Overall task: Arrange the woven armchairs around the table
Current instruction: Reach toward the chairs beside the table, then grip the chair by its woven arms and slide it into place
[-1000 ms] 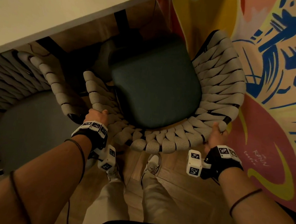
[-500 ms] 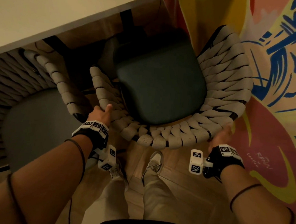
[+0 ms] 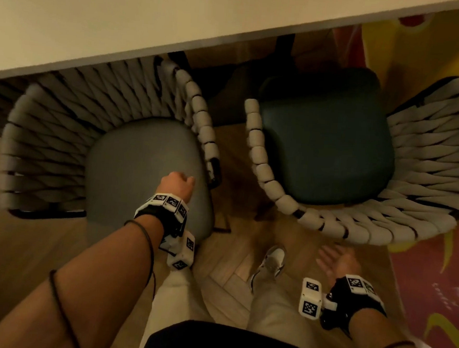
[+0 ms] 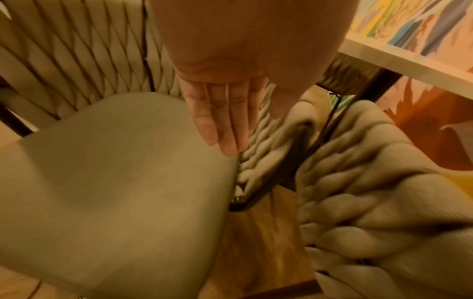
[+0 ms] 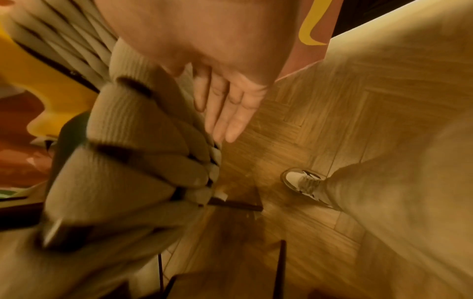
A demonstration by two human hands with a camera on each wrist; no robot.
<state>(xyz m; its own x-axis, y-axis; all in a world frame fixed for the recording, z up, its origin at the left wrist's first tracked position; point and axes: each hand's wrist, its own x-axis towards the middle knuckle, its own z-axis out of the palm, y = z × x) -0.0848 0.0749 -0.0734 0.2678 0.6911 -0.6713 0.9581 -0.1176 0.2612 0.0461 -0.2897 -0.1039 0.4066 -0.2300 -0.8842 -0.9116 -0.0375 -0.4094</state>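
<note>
The table [image 3: 125, 17] hides the far backrest of the grey-seated armchair [image 3: 63, 124] and the front of the dark-seated armchair [image 3: 427, 160], whose right side the head view cuts off. From the head view the left hand [image 3: 177, 183] shows only its back (its fingers are out of sight). Both wrist views are smeared, most of all the woven straps.
</note>
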